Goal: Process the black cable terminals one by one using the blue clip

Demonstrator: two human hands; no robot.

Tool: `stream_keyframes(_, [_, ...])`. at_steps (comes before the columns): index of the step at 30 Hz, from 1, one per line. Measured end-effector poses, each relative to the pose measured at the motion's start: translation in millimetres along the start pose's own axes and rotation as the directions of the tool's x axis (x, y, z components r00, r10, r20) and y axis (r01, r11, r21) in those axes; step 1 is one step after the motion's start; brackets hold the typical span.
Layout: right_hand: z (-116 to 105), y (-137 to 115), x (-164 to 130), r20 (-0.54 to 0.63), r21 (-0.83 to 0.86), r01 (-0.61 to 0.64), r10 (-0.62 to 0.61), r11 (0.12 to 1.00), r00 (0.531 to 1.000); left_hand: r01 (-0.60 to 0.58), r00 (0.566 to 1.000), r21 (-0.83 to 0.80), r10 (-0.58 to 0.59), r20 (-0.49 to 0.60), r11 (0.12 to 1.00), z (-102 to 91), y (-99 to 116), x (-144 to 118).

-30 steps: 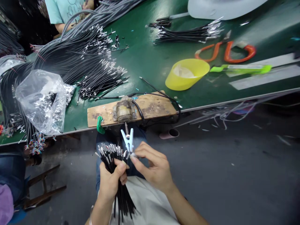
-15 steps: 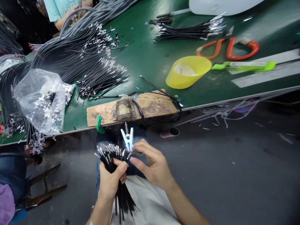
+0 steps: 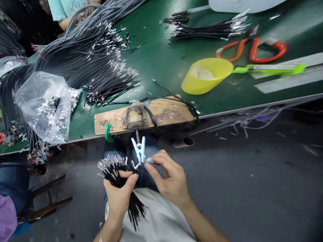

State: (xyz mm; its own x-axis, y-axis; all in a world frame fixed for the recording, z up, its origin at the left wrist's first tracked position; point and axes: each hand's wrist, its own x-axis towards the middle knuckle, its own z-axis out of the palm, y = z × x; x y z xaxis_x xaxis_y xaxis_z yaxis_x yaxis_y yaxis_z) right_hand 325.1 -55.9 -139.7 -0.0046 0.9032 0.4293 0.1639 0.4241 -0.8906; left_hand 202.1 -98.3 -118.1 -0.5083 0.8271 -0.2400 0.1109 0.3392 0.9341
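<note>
My left hand (image 3: 118,196) is closed around a bundle of short black cables (image 3: 136,208) with silvery tips fanned out at the top. One cable end with bared strands (image 3: 135,165) stands apart from the others, beside my left thumb. My right hand (image 3: 169,178) is pinched just right of that end, with a small grey piece (image 3: 149,161) at its fingertips that I cannot make out. Just above the fingertips is a light-blue clothes peg (image 3: 139,150), fixed to the shaft of a small motor (image 3: 135,117) on a wooden board (image 3: 169,112).
A green clamp (image 3: 108,132) sits at the board's front edge. On the green table lie many grey cables (image 3: 63,64), a plastic bag (image 3: 42,104), a yellow cup (image 3: 202,82), orange-handled scissors (image 3: 254,53) and another cable bundle (image 3: 204,32). Another person's arm (image 3: 65,23) shows at the back left.
My right thumb and fingers have closed together slightly right of the separate cable end, and a grey piece now shows there. The held bundle has tilted a little left.
</note>
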Motion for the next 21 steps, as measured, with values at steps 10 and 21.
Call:
stream_keyframes(10, [9.9, -5.0, -0.2, 0.104, 0.177, -0.088, 0.07, 0.98, 0.992, 0.025, 0.994, -0.065, -0.018, 0.105, 0.998, -0.6, -12.4, 2.1])
stream_keyframes(21, [5.5, 5.0, 5.1, 0.14, 0.245, -0.154, 0.122, 0.957, 0.983, 0.221, 0.91, -0.042, -0.191, 0.368, 0.974, -3.0, -73.9, 42.3])
